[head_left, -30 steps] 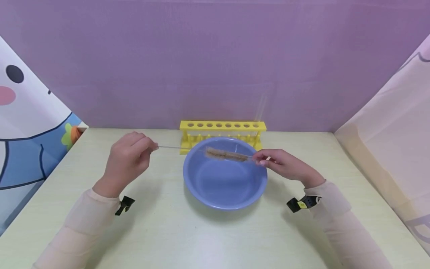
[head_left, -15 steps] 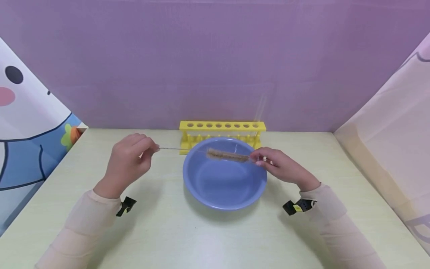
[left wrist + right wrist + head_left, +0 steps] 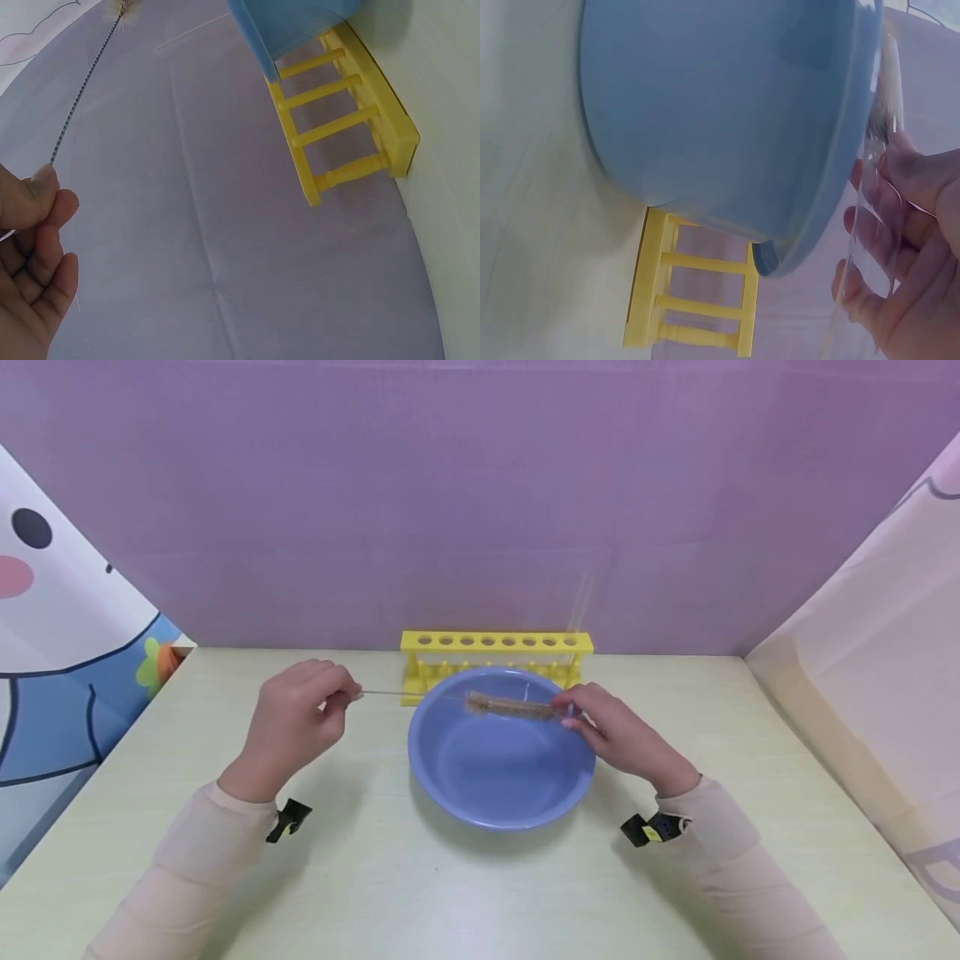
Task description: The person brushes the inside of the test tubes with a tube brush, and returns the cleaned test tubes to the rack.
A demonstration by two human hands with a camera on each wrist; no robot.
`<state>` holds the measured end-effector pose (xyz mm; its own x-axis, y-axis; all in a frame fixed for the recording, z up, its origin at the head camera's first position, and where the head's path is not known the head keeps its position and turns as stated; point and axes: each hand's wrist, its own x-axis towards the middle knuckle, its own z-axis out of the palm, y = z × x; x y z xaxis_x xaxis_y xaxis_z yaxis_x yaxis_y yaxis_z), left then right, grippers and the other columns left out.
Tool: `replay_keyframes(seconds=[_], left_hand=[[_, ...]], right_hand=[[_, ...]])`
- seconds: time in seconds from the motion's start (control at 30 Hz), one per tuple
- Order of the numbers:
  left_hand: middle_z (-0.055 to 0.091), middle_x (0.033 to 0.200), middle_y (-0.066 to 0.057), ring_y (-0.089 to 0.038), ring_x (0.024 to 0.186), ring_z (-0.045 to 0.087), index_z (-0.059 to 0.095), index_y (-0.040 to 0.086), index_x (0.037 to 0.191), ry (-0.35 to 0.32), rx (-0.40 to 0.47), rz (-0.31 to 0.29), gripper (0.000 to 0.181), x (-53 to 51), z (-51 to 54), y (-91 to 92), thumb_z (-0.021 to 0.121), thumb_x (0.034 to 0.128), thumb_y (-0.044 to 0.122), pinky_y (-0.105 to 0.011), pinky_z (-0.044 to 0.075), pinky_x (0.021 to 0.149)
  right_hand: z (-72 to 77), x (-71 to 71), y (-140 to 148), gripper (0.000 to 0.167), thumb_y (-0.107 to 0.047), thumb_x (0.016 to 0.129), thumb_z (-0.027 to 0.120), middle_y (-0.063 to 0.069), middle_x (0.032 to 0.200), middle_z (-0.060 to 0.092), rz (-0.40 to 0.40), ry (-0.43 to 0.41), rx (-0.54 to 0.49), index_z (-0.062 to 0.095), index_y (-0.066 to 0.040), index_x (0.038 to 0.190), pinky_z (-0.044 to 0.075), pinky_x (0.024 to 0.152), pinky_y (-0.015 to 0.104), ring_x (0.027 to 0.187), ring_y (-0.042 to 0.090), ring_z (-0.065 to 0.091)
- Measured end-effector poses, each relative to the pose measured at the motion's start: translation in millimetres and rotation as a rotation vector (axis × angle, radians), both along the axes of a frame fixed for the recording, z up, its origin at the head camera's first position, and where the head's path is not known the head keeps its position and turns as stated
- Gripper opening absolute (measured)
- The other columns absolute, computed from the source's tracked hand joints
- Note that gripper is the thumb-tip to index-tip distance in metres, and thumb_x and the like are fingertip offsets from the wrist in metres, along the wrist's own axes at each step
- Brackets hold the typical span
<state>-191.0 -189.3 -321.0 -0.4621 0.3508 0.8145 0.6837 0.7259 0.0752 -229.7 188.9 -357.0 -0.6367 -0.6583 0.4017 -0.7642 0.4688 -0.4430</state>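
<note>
My left hand [image 3: 300, 718] pinches the twisted wire handle of a test tube brush [image 3: 476, 702] between thumb and finger. The brush lies nearly level above the blue basin [image 3: 495, 777], its tan bristles pointing right. In the right wrist view, my right hand [image 3: 922, 225] holds a clear test tube [image 3: 872, 259] with fingers and thumb. Most of the bristles sit inside the tube, while a tuft shows outside at its mouth. The tube's far end is partly hidden by the right hand in the head view.
Behind the basin stands a yellow test tube rack [image 3: 495, 643], with another clear tube [image 3: 580, 602] upright in its right end. A purple backdrop [image 3: 480, 510] rises behind the pale table [image 3: 375, 877].
My right hand has moved a little left with the tube, so more of the bristles are inside it. My left hand has shifted slightly right and down with the brush.
</note>
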Motion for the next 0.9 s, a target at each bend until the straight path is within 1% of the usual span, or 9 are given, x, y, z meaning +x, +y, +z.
replay_keyframes(seconds=[0.13,0.33,0.43,0.53,0.7,0.9], left_hand=[[0.062,0.064,-0.003,-0.015,0.057,0.053,0.061,0.006,0.069,-0.010,0.003,0.007,0.025,-0.5,0.3,1.6,0.055,0.0671,-0.018,-0.030,0.043,0.052],[0.062,0.064,-0.004,-0.017,0.056,0.053,0.061,0.006,0.070,0.003,0.004,0.006,0.025,-1.2,1.0,4.6,0.053,0.0656,-0.018,-0.032,0.043,0.052],[0.062,0.065,-0.004,-0.017,0.056,0.053,0.061,0.006,0.070,-0.005,0.001,0.016,0.025,-1.0,1.6,5.8,0.053,0.0659,-0.018,-0.032,0.043,0.051],[0.063,0.066,-0.005,-0.015,0.056,0.053,0.061,0.006,0.069,-0.047,0.003,0.043,0.024,-0.4,2.5,7.2,0.055,0.0676,-0.017,-0.030,0.043,0.052],[0.065,0.068,-0.003,-0.013,0.057,0.054,0.063,0.006,0.069,-0.153,0.038,0.085,0.021,0.5,3.5,11.7,0.062,0.0700,-0.015,-0.029,0.044,0.053],[0.065,0.066,0.000,-0.012,0.056,0.054,0.064,0.008,0.068,-0.219,0.078,0.097,0.021,-0.2,3.9,15.7,0.066,0.0706,-0.013,-0.030,0.044,0.054]], right_hand=[[0.2,2.3,-5,0.026,0.002,0.087,0.062,0.008,0.106,0.061,-0.027,0.052,0.022,0.057,-0.001,0.112,0.049,0.082,0.038,0.098,0.021,0.053],[-2.1,3.2,-13,0.026,0.002,0.085,0.064,0.007,0.104,0.062,-0.093,0.184,0.042,0.056,-0.002,0.110,0.046,0.077,0.037,0.091,0.022,0.053],[-1.1,4.4,-17,0.027,0.001,0.085,0.065,0.007,0.102,0.062,-0.124,0.216,0.045,0.055,-0.002,0.110,0.045,0.077,0.037,0.089,0.023,0.053],[-1.6,5.1,-19,0.028,0.002,0.084,0.065,0.006,0.101,0.061,-0.151,0.236,0.052,0.055,-0.003,0.109,0.044,0.076,0.038,0.089,0.023,0.053],[0.1,7.0,-21,0.029,0.002,0.083,0.067,0.006,0.100,0.061,-0.196,0.258,0.059,0.055,-0.004,0.109,0.042,0.074,0.038,0.088,0.024,0.052],[1.9,8.0,-24,0.029,0.001,0.082,0.068,0.007,0.100,0.060,-0.228,0.285,0.055,0.055,-0.003,0.108,0.041,0.075,0.039,0.088,0.025,0.051]])
